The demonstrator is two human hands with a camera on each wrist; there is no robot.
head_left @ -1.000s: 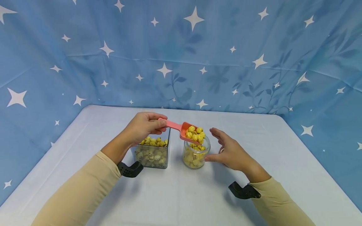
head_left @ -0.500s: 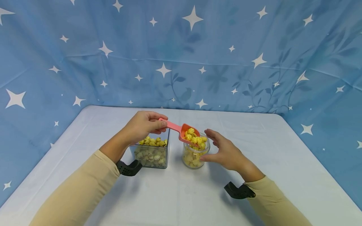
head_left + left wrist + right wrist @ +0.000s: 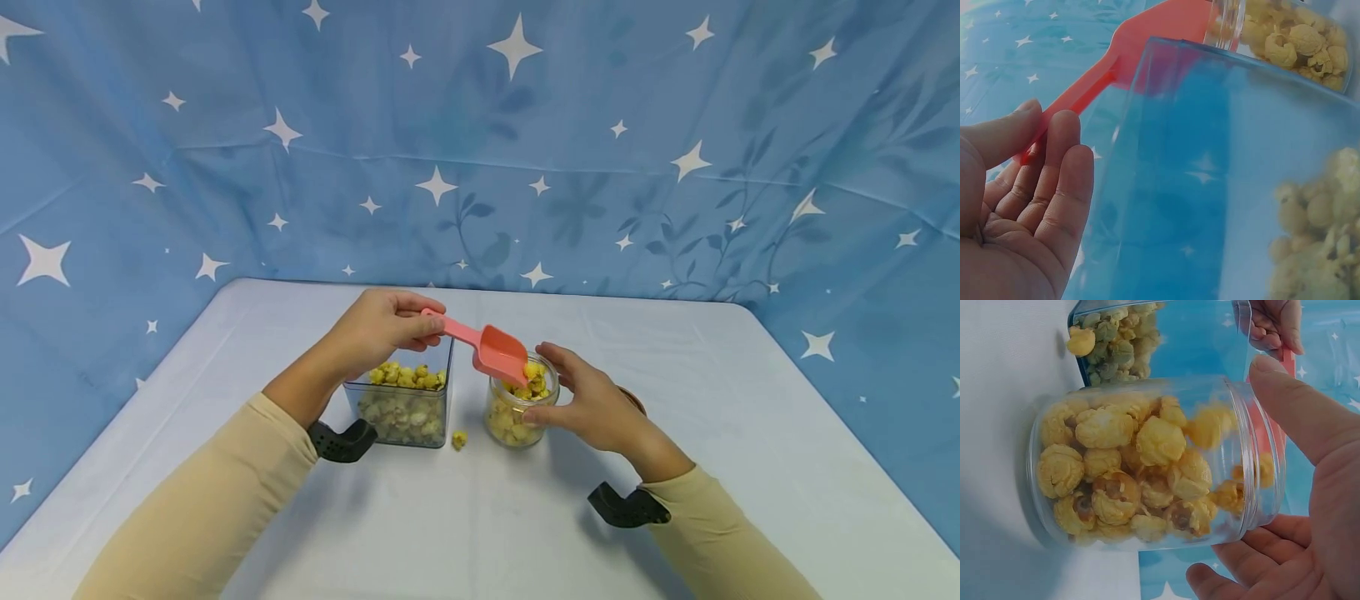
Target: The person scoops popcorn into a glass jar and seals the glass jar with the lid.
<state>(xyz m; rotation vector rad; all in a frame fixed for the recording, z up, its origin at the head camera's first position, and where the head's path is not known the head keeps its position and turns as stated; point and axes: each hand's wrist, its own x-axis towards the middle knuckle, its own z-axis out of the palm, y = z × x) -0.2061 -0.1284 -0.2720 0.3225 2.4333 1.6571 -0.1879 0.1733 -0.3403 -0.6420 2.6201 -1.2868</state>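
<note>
In the head view my left hand [image 3: 386, 329] pinches the handle of a pink scoop [image 3: 501, 354] between thumb and fingers. The scoop tilts down to the right, its lip at the mouth of a clear round jar [image 3: 504, 417]. Its bowl looks bare inside, apart from popcorn at the lip. Yellow popcorn [image 3: 1160, 440] fills much of the jar, one piece blurred in the right wrist view. My right hand [image 3: 588, 408] holds the jar near its rim, thumb on the near side and fingers on the far side. The jar stands upright.
Left of the jar, below my left hand, stands a clear square container [image 3: 401, 417] partly filled with popcorn. A single popcorn piece [image 3: 459, 439] lies on the white table [image 3: 480, 517] between the two vessels. Behind my right hand shows a thin brown curved edge [image 3: 633, 400].
The popcorn in the scoop has slid out toward the jar as the scoop tipped further. One piece now lies on the table. My right hand has moved left onto the jar.
</note>
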